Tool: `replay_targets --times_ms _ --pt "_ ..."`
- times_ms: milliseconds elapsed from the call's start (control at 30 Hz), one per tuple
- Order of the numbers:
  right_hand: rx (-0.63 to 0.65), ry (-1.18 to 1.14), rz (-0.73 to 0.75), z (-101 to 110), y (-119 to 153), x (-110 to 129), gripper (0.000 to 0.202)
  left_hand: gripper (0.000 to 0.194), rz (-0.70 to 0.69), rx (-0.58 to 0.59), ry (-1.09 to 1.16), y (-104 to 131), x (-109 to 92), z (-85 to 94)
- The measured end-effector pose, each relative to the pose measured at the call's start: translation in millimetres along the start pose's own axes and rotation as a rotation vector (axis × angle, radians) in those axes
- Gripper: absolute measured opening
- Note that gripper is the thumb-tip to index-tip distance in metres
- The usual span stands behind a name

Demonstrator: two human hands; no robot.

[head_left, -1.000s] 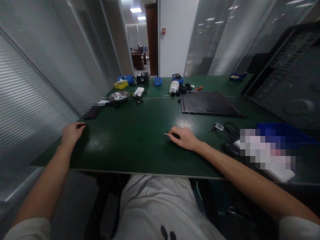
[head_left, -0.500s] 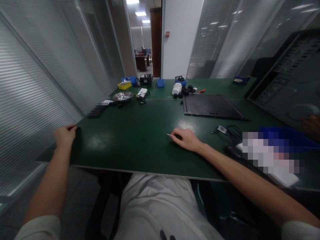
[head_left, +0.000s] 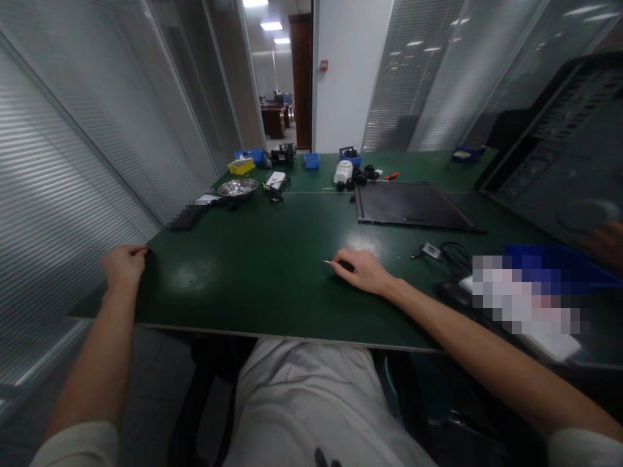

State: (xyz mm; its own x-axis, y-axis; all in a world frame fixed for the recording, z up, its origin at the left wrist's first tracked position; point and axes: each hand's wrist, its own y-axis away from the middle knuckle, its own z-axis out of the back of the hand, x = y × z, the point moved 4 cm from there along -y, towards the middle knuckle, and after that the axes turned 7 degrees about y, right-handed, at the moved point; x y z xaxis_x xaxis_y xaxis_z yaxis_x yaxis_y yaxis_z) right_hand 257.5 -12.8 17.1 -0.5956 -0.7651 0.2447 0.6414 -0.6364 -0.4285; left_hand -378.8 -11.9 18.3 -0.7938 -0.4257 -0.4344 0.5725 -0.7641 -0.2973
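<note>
My left hand [head_left: 124, 264] is closed in a pinch over the left edge of the green table [head_left: 253, 285]. A small dark bit shows at its fingertips, too small to name. My right hand [head_left: 360, 269] rests on the table near the middle, fingers curled round a slim tool with a thin, bright metal tip [head_left: 327, 262]. Most of that tool is hidden in the hand, so its kind is unclear. Beyond the right hand lies a flat black panel [head_left: 409, 206]. To its right is a cable with a white label [head_left: 431, 250].
At the back left stand a metal bowl [head_left: 238, 189], a yellow tray [head_left: 241, 167] and a white adapter [head_left: 275, 181]. Blue baskets [head_left: 312, 161] line the far edge. A large dark panel [head_left: 559, 155] leans at the right, beside another person's hand [head_left: 608, 240] and a blue tray [head_left: 559, 263].
My left hand has shifted slightly, and a small dark bit now shows at its fingertips. The right hand stays in place with the tool.
</note>
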Motion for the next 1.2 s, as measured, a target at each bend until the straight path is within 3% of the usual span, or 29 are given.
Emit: replay_targets --times_ms 167,500,667,900,1200 --pt "0.010 -0.007 -0.011 0.8 -0.1 0.4 0.026 0.037 -0.074 0.004 -0.129 1.7 -3.0 -1.9" --pt "0.017 0.006 -0.012 1.5 -0.8 0.4 0.029 0.037 -0.003 -0.026 -0.091 10.3 -8.7 6.2" --pt "0.016 0.008 -0.006 0.9 -0.8 0.6 0.028 0.043 0.046 -0.036 -0.222 14.0 -10.0 8.6" --pt "0.003 0.003 -0.005 -0.6 -0.2 -0.6 0.027 0.039 -0.011 -0.011 -0.322 13.0 -17.1 6.3" --pt "0.030 0.012 -0.007 -0.2 0.1 -1.4 0.028 0.038 0.072 -0.035 -0.188 10.2 3.7 4.9"
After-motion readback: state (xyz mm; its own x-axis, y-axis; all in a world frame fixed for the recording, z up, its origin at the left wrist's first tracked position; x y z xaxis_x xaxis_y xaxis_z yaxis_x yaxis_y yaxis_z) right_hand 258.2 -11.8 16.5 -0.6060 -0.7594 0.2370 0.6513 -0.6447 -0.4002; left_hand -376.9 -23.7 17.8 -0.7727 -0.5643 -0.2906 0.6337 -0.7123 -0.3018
